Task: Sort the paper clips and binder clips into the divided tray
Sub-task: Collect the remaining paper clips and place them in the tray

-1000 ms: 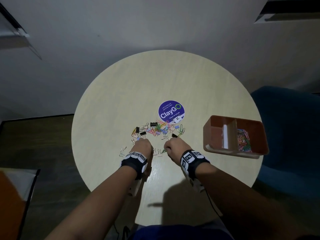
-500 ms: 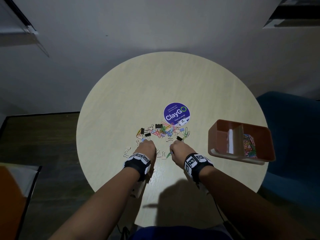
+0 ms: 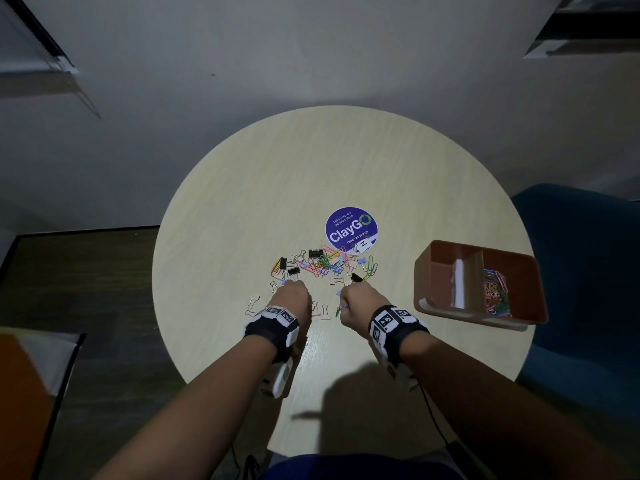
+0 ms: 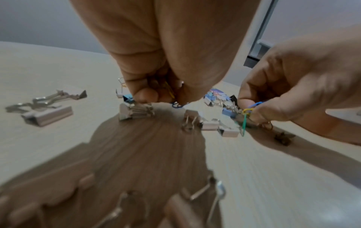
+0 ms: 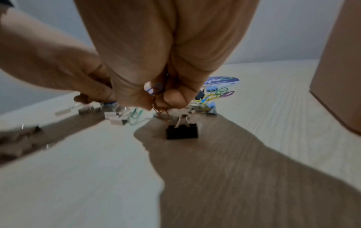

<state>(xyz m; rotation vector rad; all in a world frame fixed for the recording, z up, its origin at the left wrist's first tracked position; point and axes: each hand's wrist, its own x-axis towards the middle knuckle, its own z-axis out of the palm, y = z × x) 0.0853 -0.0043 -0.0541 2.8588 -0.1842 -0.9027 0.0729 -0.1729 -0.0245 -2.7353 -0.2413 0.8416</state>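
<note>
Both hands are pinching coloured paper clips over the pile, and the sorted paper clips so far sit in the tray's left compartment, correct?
Not quite. Both hands, left hand and right hand, do pinch paper clips, but the head view shows the sorted paper clips in the right compartment of the tray, not the left.

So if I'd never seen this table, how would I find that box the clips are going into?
Start at the round pale wooden table and go to its right edge, beside the blue chair. There sits the divided tray, a reddish-brown box split by a wall, with coloured paper clips heaped in its right compartment. It is the only container on the table; everything else lies loose.
</note>
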